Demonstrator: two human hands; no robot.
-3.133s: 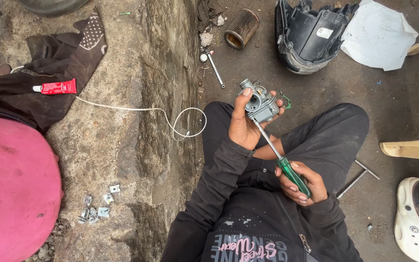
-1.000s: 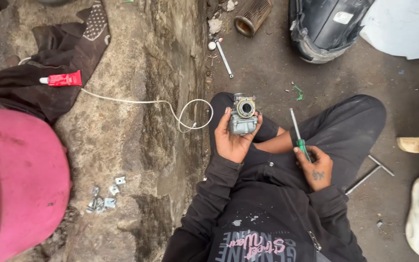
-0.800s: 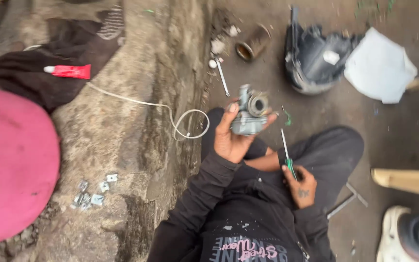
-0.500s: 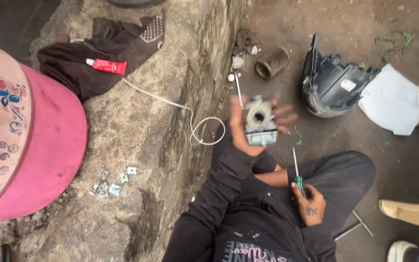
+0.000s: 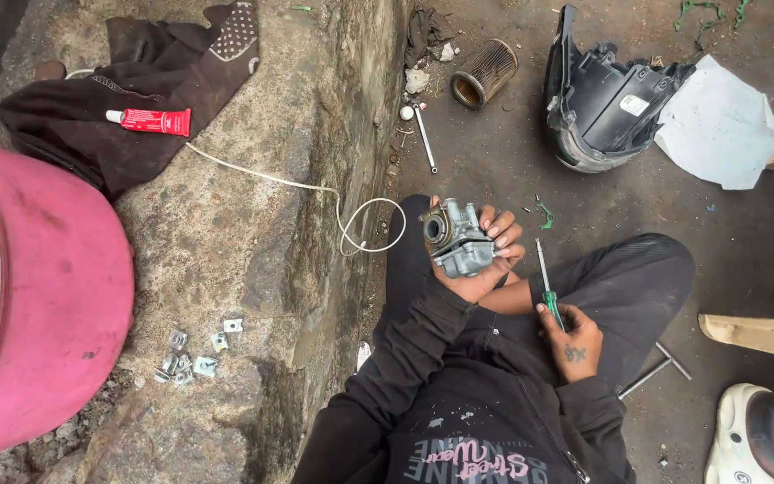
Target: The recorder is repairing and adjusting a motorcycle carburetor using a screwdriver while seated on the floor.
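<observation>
Carburetor in left hand, seemingly cradled.

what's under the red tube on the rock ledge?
The red tube lies on a dark cloth spread over the stone ledge. A white cord emerges from beneath the cloth; its covered end can't be seen.

Stone ledge: clips; cloth; cord

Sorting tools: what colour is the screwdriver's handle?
Green, seen in the head view: screwdriver held in the right hand.
</observation>
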